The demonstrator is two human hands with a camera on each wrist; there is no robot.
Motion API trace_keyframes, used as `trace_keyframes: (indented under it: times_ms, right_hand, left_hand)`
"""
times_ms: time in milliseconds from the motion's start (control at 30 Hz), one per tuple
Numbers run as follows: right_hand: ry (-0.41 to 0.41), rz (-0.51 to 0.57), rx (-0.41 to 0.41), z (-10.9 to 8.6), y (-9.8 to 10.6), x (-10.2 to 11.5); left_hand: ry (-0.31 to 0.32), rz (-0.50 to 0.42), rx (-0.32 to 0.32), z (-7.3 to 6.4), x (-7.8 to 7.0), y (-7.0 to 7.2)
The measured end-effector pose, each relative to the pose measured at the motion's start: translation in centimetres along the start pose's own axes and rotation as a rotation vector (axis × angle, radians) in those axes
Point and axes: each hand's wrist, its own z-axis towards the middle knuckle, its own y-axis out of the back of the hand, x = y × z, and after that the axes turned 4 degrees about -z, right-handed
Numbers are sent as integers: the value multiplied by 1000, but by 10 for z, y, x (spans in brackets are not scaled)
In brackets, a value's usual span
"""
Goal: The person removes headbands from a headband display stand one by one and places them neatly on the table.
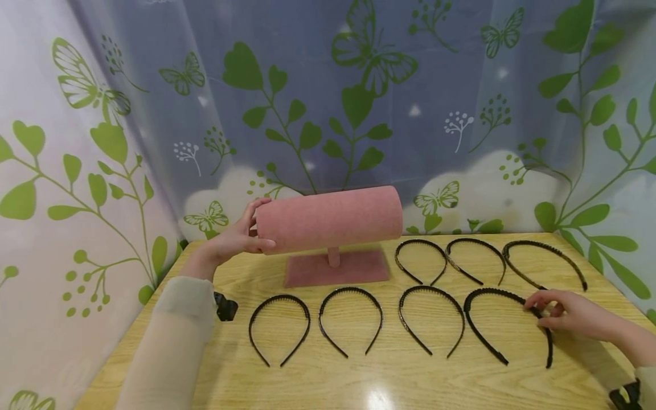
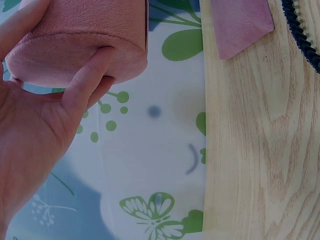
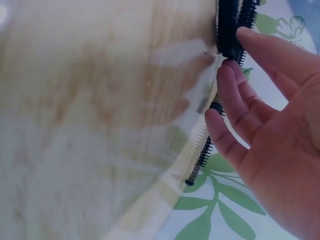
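Observation:
A pink plush-covered roll (image 1: 333, 219) sits on a short post over a flat pink base (image 1: 307, 273); together they form a T-shaped display stand. My left hand (image 1: 233, 242) grips the roll's left end, and the left wrist view shows fingers spread across its round end face (image 2: 60, 62). Off to the right, my right hand (image 1: 579, 313) pinches the right arm of a thick black headband (image 1: 492, 291), the rightmost one of the front row. In the right wrist view, thumb and fingertips meet at this dark headband (image 3: 228, 25); their exact contact is partly hidden.
Left of the held headband, three thinner black headbands (image 1: 284, 296) line the front. Three more headbands (image 1: 422, 241) lie behind, right of the stand. All are on a wooden table (image 1: 328, 381). A leaf-and-butterfly curtain (image 1: 318, 114) surrounds its back and sides.

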Motion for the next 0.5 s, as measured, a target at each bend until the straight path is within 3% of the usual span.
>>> trace_keyframes:
  times_ms: [200,500]
  right_hand:
    - [-89,-19,-34,4,4,10]
    - [-89,-81,-101,25,4,45]
  left_hand:
    - [1,7,-2,-2,0,0]
    - [-16,32,10,4,-5,1]
